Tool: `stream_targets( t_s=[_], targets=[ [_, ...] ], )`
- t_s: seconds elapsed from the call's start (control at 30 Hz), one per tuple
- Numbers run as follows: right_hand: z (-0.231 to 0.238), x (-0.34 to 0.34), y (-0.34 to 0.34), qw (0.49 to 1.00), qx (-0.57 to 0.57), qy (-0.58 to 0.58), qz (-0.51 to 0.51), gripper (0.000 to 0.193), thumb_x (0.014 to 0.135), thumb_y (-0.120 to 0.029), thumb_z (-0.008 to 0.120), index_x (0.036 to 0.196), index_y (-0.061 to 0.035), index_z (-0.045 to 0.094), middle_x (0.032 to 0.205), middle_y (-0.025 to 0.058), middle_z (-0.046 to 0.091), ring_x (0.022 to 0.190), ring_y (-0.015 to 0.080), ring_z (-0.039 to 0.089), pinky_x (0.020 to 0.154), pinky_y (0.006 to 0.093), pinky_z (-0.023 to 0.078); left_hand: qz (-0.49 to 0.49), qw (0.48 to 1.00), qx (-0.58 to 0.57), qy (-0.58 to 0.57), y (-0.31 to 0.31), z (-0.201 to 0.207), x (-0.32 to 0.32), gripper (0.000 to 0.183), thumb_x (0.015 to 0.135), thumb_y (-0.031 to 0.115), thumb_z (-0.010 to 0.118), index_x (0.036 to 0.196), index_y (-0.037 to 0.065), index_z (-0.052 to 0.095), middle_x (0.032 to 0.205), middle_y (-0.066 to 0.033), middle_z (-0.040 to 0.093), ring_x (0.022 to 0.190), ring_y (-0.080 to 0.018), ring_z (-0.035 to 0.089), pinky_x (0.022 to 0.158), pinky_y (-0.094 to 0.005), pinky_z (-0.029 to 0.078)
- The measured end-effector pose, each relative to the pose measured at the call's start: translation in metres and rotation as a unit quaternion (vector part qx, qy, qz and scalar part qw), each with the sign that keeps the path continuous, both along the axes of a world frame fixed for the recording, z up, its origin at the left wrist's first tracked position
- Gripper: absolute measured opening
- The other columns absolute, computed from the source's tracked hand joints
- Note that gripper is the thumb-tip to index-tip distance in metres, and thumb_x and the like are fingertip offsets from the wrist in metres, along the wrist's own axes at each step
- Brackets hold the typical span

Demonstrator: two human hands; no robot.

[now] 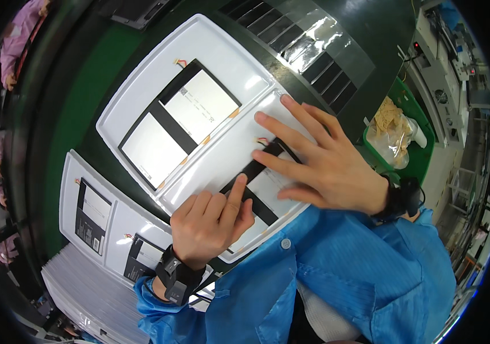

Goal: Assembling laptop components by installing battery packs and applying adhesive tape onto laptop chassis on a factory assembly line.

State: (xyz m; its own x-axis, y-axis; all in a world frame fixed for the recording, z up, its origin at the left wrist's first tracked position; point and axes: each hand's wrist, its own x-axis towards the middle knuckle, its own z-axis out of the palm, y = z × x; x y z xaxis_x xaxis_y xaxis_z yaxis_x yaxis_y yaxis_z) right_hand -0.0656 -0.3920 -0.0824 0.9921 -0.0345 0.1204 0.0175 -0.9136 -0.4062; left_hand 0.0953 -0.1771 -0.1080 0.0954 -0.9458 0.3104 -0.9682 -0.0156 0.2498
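A white two-compartment tray (107,123) lies in front of me, holding flat black-and-white battery packs with short coloured wires. In its near compartment is one battery pack (268,184), partly hidden under my hands. My left hand (208,221) rests on this pack's left part, index finger stretched out and pressing on the black strip, the other fingers curled. Over the pack's right end spreads my right hand (322,163), fingers apart, with one fingertip touching the black strip and others over the tray. Another battery pack (202,103) lies untouched in the far compartment.
At the left, a second white tray (110,229) holds two battery packs, above a stack of white trays (84,286). Dark flat pieces (285,34) lie in rows on the far table. A green bin (425,149) with plastic bags stands right. Pink-sleeved people work at far left.
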Motion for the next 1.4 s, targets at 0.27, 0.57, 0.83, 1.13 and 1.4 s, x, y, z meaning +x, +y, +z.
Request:
stream_targets(
  t_s=[0.27, 0.57, 0.83, 1.13, 1.4],
  targets=[
    [-0.005, -0.012, -0.026, 0.998, 0.052, -0.032, -0.015, 0.060, 0.089, -0.026, 0.072, 0.143, -0.0077, 0.056, 0.162, 0.0158, 0.038, 0.150, 0.0414, 0.033, 0.116, 0.0511, 0.034, 0.018, 1.000, -0.009, 0.022, 0.000, 0.007, 0.005, 0.030, 0.079, 0.011, 0.079, 0.109, 0.003, 0.078, 0.061, 0.0002, 0.046, 0.052, -0.0157, 0.049, 0.047, -0.0308, 0.042],
    [0.009, 0.041, -0.051, 0.980, 0.165, -0.095, -0.063, 0.053, 0.088, -0.013, 0.072, 0.135, 0.0045, 0.056, 0.129, 0.0205, 0.059, 0.124, 0.0377, 0.056, 0.103, 0.0431, 0.047, 0.082, 0.987, 0.026, 0.137, 0.003, 0.039, 0.018, 0.023, 0.083, 0.012, 0.077, 0.105, 0.008, 0.075, 0.072, -0.0059, 0.060, 0.065, -0.0227, 0.062, 0.057, -0.0344, 0.050],
    [-0.001, 0.062, -0.050, 0.989, 0.105, -0.060, -0.088, 0.045, 0.092, -0.009, 0.068, 0.132, 0.0090, 0.056, 0.118, 0.0218, 0.058, 0.105, 0.0384, 0.063, 0.093, 0.0415, 0.051, 0.359, 0.917, 0.157, 0.075, 0.045, 0.053, 0.029, 0.031, 0.085, 0.030, 0.081, 0.085, 0.003, 0.067, 0.078, -0.0099, 0.065, 0.072, -0.0276, 0.063, 0.061, -0.0390, 0.050],
    [-0.022, 0.047, -0.024, 0.971, 0.149, -0.129, -0.138, 0.042, 0.092, 0.007, 0.057, 0.133, 0.0029, 0.062, 0.121, 0.0198, 0.061, 0.109, 0.0351, 0.064, 0.094, 0.0382, 0.051, 0.457, 0.885, 0.057, 0.060, 0.043, 0.020, -0.020, 0.016, 0.096, 0.015, 0.065, 0.090, 0.000, 0.066, 0.084, -0.0175, 0.066, 0.077, -0.0363, 0.065, 0.066, -0.0457, 0.053],
    [-0.041, 0.031, -0.031, 0.970, 0.095, -0.176, -0.139, 0.039, 0.100, 0.006, 0.051, 0.138, 0.0042, 0.058, 0.124, 0.0186, 0.058, 0.114, 0.0321, 0.060, 0.099, 0.0356, 0.046, 0.500, 0.859, -0.068, 0.093, 0.042, 0.020, -0.034, 0.012, 0.094, 0.012, 0.065, 0.092, 0.000, 0.066, 0.078, -0.0164, 0.064, 0.074, -0.0347, 0.066, 0.063, -0.0436, 0.054]
  ],
)
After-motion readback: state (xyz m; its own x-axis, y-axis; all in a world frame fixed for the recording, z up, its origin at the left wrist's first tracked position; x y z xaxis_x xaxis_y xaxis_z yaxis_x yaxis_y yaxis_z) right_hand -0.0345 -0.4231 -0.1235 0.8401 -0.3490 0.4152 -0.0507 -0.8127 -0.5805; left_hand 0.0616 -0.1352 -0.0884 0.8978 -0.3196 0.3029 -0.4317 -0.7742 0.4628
